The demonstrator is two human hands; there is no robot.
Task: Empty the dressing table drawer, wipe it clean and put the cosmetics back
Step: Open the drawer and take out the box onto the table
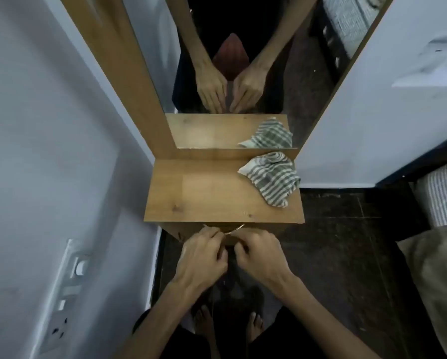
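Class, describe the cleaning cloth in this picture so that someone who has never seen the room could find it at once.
Find the wooden dressing table standing below the tall mirror. On its top, at the back right corner, lies a crumpled cloth. Its green-and-white stripes mark it out; it is the only thing on the tabletop.

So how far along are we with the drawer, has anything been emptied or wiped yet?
Barely started. Nothing looks done: no cosmetics are out on the table top, and the striped cloth lies crumpled at its back right corner, unused. In hand: the left hand and right hand are both at the drawer handle. Left: emptying, wiping and refilling.
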